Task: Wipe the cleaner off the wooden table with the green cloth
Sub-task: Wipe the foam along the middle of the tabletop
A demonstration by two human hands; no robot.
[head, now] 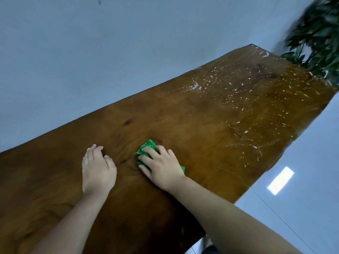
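Note:
A long brown wooden table (183, 114) runs from the lower left to the upper right. White drops and streaks of cleaner (238, 99) speckle its far right half. My right hand (162, 166) lies on a bunched green cloth (147, 148) near the table's middle, fingers curled over it and pressing it onto the wood. Only the cloth's far edge and a corner by my wrist show. My left hand (98, 168) rests on the bare wood just left of the cloth, fingers relaxed, holding nothing.
A leafy green plant (319, 33) overhangs the table's far right end. A pale wall runs along the table's far side. Glossy grey floor (297, 180) with a light reflection lies beyond the table's near right edge.

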